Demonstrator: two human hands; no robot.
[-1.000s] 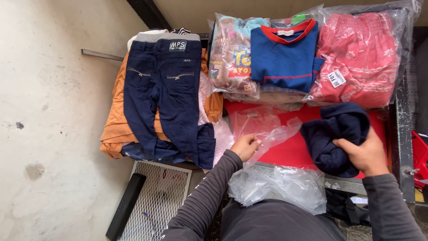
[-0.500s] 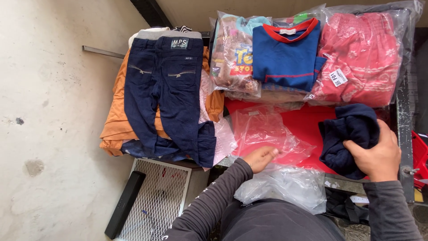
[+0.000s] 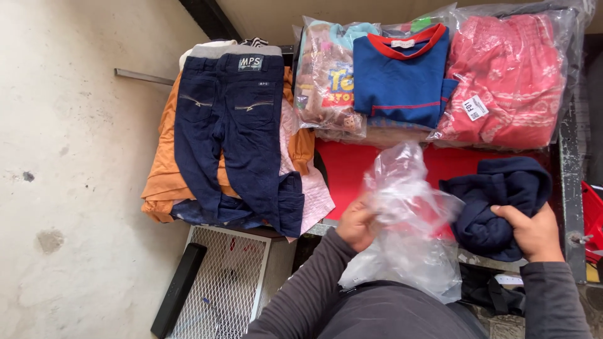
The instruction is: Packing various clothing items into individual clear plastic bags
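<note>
Since the earlier frame, left hand [image 3: 357, 223] has lifted a clear plastic bag [image 3: 405, 188] off the red tabletop [image 3: 342, 166]; film now stands up crumpled and glossy, fingers closed on its lower left edge. Right hand [image 3: 534, 232] has shifted slightly; it is clamped on a bunched navy garment [image 3: 493, 204], soft, fleecy, matte, resting on the tabletop's right side just beside the bag. More loose clear plastic [image 3: 414, 263] lies slack at the near edge, below the lifted bag. Far side: blue top with red collar [image 3: 402, 75] and red patterned garment [image 3: 509, 88], both in shiny wrap. Left: dark denim jeans [image 3: 235, 138] flat over folded orange cloth [image 3: 163, 169]. White wire-mesh panel [image 3: 220, 282] below.
</note>
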